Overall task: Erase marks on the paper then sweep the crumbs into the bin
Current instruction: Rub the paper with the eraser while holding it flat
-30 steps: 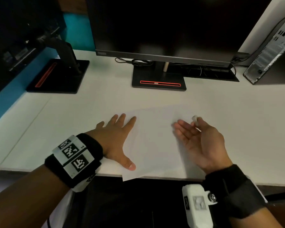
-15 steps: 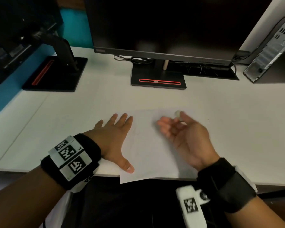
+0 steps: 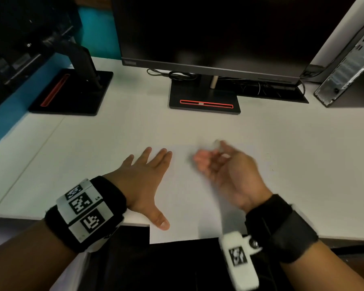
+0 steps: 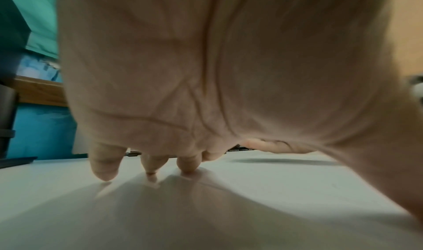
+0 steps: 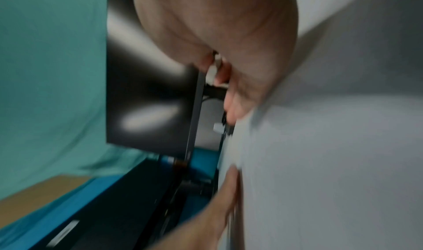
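A white sheet of paper lies on the white desk, its near corner hanging over the front edge. My left hand lies flat with fingers spread on the paper's left edge; in the left wrist view its fingertips touch the surface. My right hand hovers edge-on over the paper, blurred by motion, and pinches a small white eraser between thumb and forefinger. The right wrist view shows the eraser at the fingertips. No marks or crumbs are visible on the paper.
A black monitor on a stand with a red slot is behind the paper. A second monitor stand sits far left, a computer case far right. Cables lie under the monitor. No bin is in view.
My right hand with the eraser has swept left across the paper, from its right part towards the middle. The left hand has stayed flat on the paper's edge.
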Action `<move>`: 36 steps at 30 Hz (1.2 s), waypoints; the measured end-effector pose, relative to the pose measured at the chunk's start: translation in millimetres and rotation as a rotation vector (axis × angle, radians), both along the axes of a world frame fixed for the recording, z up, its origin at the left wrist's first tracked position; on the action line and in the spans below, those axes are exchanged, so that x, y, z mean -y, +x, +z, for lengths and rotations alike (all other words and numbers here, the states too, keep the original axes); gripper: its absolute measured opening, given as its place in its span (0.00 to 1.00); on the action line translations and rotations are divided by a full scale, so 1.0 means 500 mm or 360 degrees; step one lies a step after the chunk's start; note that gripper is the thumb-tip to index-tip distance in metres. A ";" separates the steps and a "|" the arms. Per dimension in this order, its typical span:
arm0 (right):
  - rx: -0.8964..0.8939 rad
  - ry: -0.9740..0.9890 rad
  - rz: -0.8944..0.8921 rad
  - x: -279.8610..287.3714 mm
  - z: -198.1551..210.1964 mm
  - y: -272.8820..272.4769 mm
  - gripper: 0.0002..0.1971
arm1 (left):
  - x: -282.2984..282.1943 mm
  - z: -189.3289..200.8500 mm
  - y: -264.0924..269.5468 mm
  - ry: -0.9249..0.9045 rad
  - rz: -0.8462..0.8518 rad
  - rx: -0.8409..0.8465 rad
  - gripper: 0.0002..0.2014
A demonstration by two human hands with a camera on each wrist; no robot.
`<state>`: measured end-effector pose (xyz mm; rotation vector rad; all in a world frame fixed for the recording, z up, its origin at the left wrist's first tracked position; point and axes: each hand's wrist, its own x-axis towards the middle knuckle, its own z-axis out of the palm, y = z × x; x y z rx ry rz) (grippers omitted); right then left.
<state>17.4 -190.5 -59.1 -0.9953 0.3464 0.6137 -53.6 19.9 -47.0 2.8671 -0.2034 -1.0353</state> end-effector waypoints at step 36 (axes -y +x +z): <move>0.0166 -0.0004 -0.0590 0.044 0.006 0.117 0.11 | -0.002 0.000 0.000 -0.0009 -0.0015 -0.0007 0.79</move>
